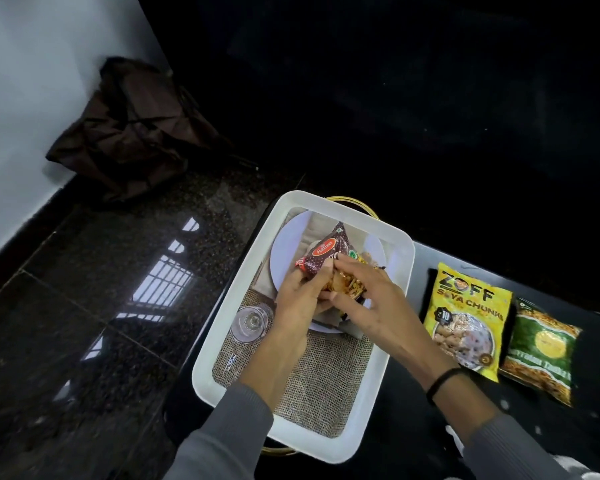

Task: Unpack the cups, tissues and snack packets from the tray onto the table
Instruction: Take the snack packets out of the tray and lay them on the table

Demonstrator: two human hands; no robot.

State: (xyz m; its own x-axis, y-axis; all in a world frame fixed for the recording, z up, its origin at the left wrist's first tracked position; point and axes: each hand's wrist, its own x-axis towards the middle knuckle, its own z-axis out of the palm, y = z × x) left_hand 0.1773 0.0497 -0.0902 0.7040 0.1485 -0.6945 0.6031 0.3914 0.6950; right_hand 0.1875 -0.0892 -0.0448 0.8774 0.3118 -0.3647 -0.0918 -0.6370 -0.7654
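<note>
White tray [312,445] walls ring left hand [297,303] and right hand [374,306], fingers [354,268] grasping snack packet [321,258].

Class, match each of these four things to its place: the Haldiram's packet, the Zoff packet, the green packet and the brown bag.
Things:
1. Haldiram's packet
2. Zoff packet
3. green packet
4. brown bag

Places:
A. against the wall
B. on the table, next to the tray
C. in the left hand, above the tray
D. on the table, farthest from the tray

Pairs: 1-C, 2-B, 3-D, 4-A
</note>
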